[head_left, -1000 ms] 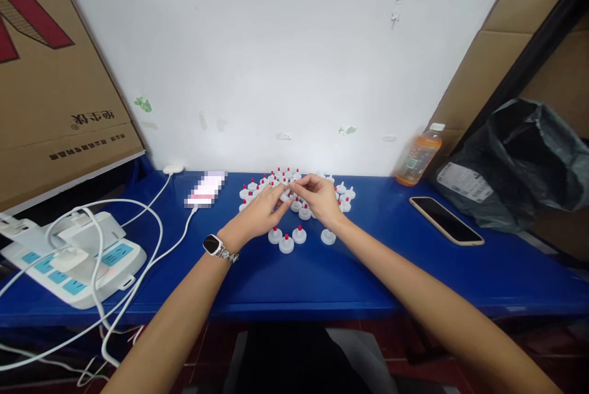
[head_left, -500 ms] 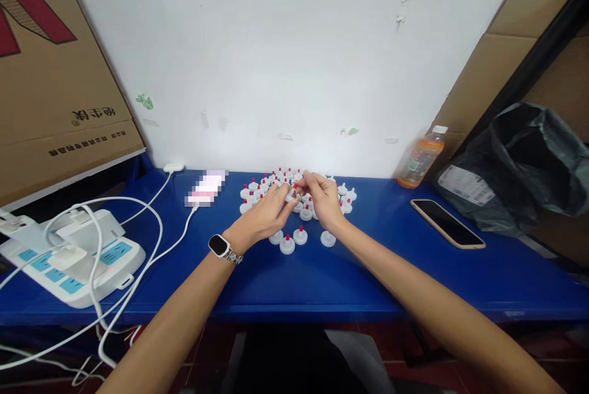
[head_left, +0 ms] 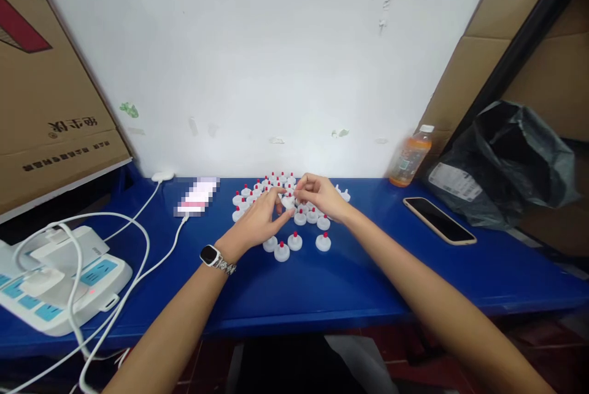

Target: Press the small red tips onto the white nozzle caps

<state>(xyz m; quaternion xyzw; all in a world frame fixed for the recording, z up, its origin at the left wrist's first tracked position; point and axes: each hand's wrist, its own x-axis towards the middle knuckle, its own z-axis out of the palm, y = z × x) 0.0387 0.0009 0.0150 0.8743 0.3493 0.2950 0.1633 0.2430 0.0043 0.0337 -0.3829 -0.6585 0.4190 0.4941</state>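
Observation:
My left hand (head_left: 260,217) reaches in from the left, thumb and index finger curved around a white nozzle cap (head_left: 288,202). Its grip is partly hidden. Against the far side of that cap, my right hand (head_left: 322,196) has thumb and index finger pinched together; whatever lies between those fingertips is too small to make out. Many round white caps with red tips stand upright around and behind both hands, partly covered by them. Nearer to me are a red-tipped cap (head_left: 281,251), a second one (head_left: 295,240) and another cap (head_left: 323,242) below my right wrist.
On the blue table (head_left: 313,289) a power strip (head_left: 69,296) with looping white cables is at left, near a blurred charging phone (head_left: 197,196). At right are a phone (head_left: 439,220), an orange drink bottle (head_left: 411,158) and a dark plastic bag (head_left: 501,167). A cardboard box (head_left: 59,93) stands left.
The camera view has shifted slightly. My left thumb and index finger have spread wider around the cap. My right wrist has uncovered the red tip of the cap below it.

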